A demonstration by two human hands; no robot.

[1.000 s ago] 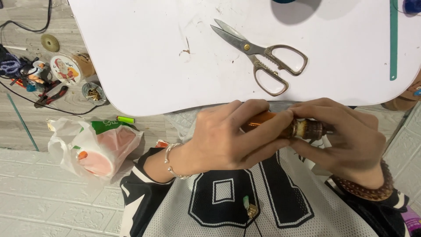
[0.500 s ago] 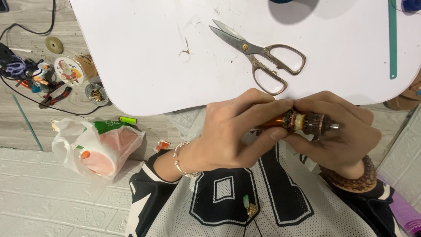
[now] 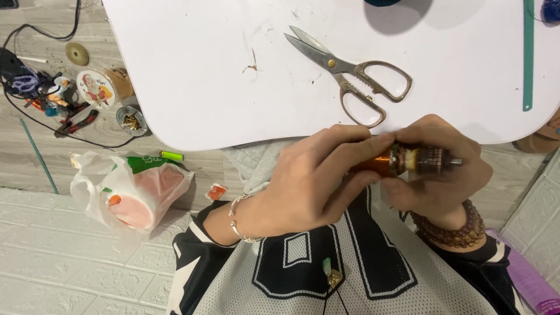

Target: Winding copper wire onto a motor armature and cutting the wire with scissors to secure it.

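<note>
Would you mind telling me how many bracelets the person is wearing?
2: a thin silver bangle on the left wrist, and a brown beaded bracelet on the right wrist. Sleeves may hide more further up.

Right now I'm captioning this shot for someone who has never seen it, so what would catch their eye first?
First, the two hands meeting low in the middle: the left hand and right hand together grip a small motor armature with copper windings, held just off the near edge of the white table. Next, the metal scissors lying shut on the table just beyond them. At the left, a crumpled plastic bag sits on the floor.
</note>
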